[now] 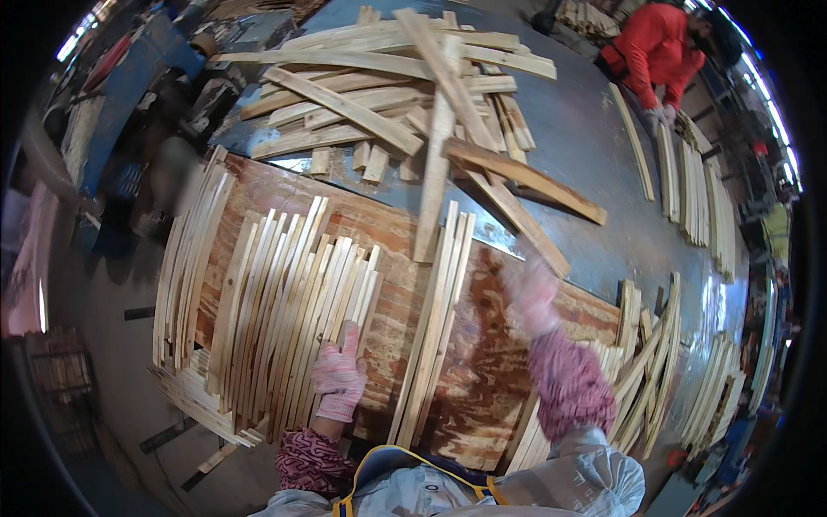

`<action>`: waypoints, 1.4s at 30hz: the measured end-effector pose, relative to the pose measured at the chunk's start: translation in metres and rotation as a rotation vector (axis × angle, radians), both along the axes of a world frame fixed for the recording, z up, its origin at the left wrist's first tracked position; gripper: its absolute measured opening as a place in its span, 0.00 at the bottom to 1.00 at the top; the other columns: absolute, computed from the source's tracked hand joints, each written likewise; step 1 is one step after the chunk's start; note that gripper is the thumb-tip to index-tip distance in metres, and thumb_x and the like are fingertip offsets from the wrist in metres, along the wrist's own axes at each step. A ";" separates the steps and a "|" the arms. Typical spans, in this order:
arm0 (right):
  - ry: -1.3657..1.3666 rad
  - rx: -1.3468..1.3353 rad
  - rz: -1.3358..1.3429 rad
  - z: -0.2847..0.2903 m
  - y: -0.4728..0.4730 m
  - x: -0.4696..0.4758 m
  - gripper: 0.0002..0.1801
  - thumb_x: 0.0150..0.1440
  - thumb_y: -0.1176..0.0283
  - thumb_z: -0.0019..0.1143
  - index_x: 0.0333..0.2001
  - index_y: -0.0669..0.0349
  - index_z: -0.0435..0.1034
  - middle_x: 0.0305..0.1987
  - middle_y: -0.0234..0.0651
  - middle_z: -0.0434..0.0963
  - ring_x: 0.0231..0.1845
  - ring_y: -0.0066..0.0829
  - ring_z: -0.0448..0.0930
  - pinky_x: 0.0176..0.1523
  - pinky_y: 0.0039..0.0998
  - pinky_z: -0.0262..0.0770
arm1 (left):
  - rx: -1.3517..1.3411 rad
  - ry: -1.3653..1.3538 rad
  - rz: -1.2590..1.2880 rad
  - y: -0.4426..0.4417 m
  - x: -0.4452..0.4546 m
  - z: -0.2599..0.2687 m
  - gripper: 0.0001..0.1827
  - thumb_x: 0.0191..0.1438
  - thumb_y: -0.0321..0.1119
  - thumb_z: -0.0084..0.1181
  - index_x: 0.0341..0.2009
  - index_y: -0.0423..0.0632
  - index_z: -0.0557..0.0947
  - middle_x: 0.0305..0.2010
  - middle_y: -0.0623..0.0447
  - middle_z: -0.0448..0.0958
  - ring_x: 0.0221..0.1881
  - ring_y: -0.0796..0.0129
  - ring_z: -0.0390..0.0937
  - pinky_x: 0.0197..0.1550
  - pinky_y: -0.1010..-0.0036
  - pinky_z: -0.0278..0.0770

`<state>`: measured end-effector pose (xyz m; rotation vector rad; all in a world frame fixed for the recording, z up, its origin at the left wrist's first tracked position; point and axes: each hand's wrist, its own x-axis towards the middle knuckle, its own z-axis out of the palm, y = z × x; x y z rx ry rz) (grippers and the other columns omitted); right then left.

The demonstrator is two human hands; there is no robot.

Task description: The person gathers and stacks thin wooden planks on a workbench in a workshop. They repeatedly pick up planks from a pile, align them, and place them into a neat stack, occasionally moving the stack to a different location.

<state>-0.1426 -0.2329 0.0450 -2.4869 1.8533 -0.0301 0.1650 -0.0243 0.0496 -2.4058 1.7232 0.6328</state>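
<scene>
My left hand (339,371), in a pink-and-white knit glove, rests on the right end of a row of wooden strips (284,310) laid side by side on a plywood board (387,297). My right hand (533,287), gloved alike and blurred, is over the board's far edge, close to the lower end of a wooden slat (517,216); whether it touches the slat I cannot tell. Between my hands a narrow bundle of strips (433,323) lies lengthwise. Beyond the board is a jumbled heap of wooden slats (362,97), with a bark-edged piece (526,178) on its near right side.
A blue-grey metal table (568,129) extends beyond the board. Crossed strips (649,368) lie at the right, and more strips (194,258) at the left. A co-worker in red (659,52) handles strips at the far right. Dark machinery (174,129) stands at the left.
</scene>
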 end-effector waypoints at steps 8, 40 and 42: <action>0.276 0.119 -0.427 -0.021 -0.195 -0.102 0.33 0.48 0.70 0.61 0.61 0.46 0.67 0.62 0.32 0.72 0.68 0.35 0.68 0.69 0.37 0.63 | -0.712 0.103 -0.119 -0.179 0.027 0.009 0.36 0.57 0.46 0.54 0.66 0.43 0.64 0.55 0.34 0.68 0.54 0.42 0.68 0.57 0.53 0.68; -0.099 0.310 -1.022 0.132 0.153 -0.254 0.37 0.54 0.61 0.63 0.66 0.57 0.60 0.55 0.48 0.77 0.51 0.42 0.80 0.53 0.42 0.75 | -0.406 0.386 -0.221 -0.029 -0.107 -0.001 0.41 0.58 0.61 0.48 0.70 0.53 0.62 0.68 0.42 0.64 0.68 0.47 0.60 0.70 0.59 0.59; 0.238 0.177 -1.154 0.118 0.205 -0.331 0.41 0.53 0.55 0.63 0.68 0.49 0.56 0.57 0.49 0.76 0.57 0.47 0.77 0.59 0.42 0.74 | -0.316 0.511 0.004 -0.049 -0.094 -0.009 0.37 0.59 0.51 0.49 0.71 0.52 0.61 0.69 0.43 0.63 0.69 0.51 0.59 0.69 0.62 0.61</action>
